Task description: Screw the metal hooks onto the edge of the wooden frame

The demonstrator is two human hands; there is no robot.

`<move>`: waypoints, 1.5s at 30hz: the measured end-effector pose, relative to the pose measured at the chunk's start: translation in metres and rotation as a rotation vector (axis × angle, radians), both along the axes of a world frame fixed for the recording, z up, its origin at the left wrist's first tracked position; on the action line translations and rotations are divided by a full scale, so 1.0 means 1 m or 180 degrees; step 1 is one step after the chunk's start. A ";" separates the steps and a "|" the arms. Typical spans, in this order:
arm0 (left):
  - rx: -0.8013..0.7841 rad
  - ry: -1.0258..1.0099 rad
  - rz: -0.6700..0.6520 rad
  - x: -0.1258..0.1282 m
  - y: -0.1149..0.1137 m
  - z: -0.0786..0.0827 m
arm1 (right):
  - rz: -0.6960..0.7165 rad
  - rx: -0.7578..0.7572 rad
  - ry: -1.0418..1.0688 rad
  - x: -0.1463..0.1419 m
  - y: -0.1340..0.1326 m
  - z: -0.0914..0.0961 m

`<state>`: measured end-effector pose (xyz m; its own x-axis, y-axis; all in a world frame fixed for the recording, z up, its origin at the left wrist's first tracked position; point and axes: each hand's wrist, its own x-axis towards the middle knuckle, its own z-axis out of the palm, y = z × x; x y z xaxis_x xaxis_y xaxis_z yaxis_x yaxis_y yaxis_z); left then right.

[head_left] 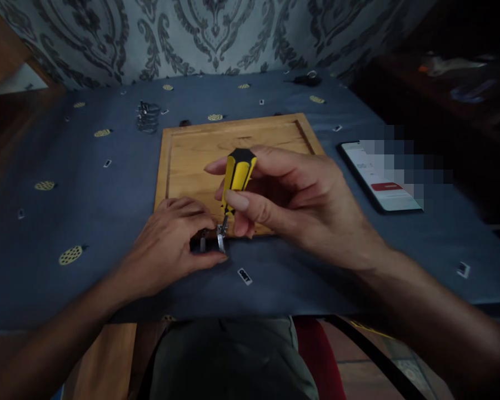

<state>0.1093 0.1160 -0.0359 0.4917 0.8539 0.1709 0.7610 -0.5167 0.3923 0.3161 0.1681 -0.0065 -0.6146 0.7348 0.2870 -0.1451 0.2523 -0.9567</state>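
Yellow-and-black plastic-handled screwdriver [238, 169] stands almost upright over the near edge of the pale wooden board [191, 150]. Its short steel shaft points down onto a small silver metal part [221, 241] lying just off that edge. The right hand [300, 205] is closed round the fluted handle, with thumb and fingertips wrapped on its upper half. The left hand [170, 239] rests low at the board's near edge on the blue cloth-covered bench [87, 205], its fingertips pinched together on the metal part.

The tool looks light and stiff, and its ridged handle should give a sure grip high up, where it is held. The part looks hard, smooth and tiny. It is likely to skid or twist on the cloth, so it is best pinned by its sides close to the tip.

A dark smartphone [375, 178] with a lit screen lies right of the board. A stack of grey metal pieces [148, 116] sits beyond the board's far left corner.
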 end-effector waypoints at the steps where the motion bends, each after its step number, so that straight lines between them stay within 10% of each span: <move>1: -0.0007 0.0007 -0.0005 0.000 0.000 0.000 | 0.0007 -0.0039 -0.0033 0.001 0.000 0.000; 19: -0.0018 -0.0013 0.0053 0.000 -0.001 -0.003 | -0.0968 0.0314 0.0226 -0.001 -0.007 -0.006; 45: -0.0076 -0.0011 0.0054 0.000 0.000 -0.001 | -0.0152 -0.0094 -0.0037 -0.001 -0.001 -0.002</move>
